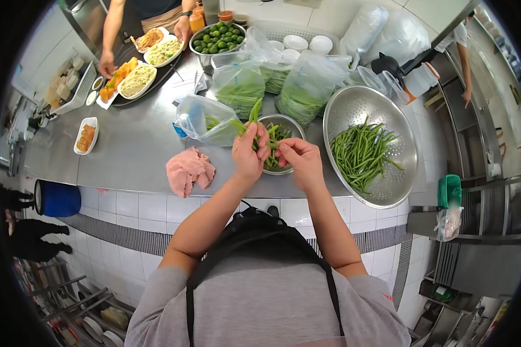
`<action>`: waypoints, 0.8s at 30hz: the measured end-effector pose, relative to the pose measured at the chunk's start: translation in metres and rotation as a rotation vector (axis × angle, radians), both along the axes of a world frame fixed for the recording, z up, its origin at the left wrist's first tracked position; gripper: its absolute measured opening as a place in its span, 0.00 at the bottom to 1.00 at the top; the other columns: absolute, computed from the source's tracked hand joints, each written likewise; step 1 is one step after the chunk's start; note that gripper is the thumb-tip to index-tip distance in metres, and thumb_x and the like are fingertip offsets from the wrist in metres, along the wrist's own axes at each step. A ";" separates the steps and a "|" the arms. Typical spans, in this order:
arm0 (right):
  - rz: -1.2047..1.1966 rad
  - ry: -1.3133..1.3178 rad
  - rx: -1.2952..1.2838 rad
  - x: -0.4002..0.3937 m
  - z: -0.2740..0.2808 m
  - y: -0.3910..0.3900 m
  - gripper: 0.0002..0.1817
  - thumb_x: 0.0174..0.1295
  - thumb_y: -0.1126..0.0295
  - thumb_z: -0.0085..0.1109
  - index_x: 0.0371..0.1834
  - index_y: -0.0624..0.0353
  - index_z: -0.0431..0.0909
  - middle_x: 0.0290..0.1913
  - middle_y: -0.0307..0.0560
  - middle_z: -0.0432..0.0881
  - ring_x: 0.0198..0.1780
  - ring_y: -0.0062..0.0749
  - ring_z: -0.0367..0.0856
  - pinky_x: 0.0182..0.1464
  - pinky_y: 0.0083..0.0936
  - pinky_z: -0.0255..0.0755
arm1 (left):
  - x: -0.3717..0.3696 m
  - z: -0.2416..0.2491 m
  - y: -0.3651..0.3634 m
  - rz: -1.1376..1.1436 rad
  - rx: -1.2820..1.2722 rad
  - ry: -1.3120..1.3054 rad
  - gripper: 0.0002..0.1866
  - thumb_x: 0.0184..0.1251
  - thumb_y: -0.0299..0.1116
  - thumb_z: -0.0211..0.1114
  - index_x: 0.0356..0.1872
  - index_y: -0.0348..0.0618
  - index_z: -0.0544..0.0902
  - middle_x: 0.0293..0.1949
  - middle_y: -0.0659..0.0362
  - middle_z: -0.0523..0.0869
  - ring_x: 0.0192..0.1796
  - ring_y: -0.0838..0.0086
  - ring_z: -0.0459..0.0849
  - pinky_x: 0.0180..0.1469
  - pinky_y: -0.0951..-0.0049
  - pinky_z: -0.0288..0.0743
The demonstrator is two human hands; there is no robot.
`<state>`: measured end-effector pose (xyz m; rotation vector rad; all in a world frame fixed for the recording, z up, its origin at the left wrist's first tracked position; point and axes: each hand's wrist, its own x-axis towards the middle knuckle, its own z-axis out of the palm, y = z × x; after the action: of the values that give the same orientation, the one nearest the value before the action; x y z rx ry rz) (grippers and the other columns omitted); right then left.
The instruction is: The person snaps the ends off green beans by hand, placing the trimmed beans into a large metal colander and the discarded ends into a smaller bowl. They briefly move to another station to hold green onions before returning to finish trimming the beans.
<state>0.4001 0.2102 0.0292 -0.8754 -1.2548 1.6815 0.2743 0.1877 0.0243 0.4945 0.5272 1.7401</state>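
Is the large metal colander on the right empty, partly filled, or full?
Partly filled: green beans lie heaped in the metal colander, and much of its perforated wall shows bare.

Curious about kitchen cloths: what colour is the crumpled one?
The cloth is pale pink; see the head view.

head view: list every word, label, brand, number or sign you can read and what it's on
No text can be read.
Grey shirt: red mark at the right sleeve, too small to read.
Plastic bag of greens: faint marks, too blurred.
White slip: any print is too small.
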 end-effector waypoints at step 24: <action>-0.386 -1.125 0.733 0.121 0.056 0.068 0.14 0.51 0.64 0.55 0.30 0.66 0.77 0.32 0.54 0.80 0.32 0.48 0.79 0.36 0.34 0.74 | -0.008 0.033 -0.021 0.062 -0.089 1.472 0.12 0.61 0.35 0.53 0.26 0.37 0.78 0.30 0.51 0.75 0.28 0.59 0.75 0.32 0.68 0.66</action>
<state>0.5210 0.2778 0.0855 -1.4926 -2.0325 0.2367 0.2667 0.1670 0.0571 1.6918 1.6119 1.1253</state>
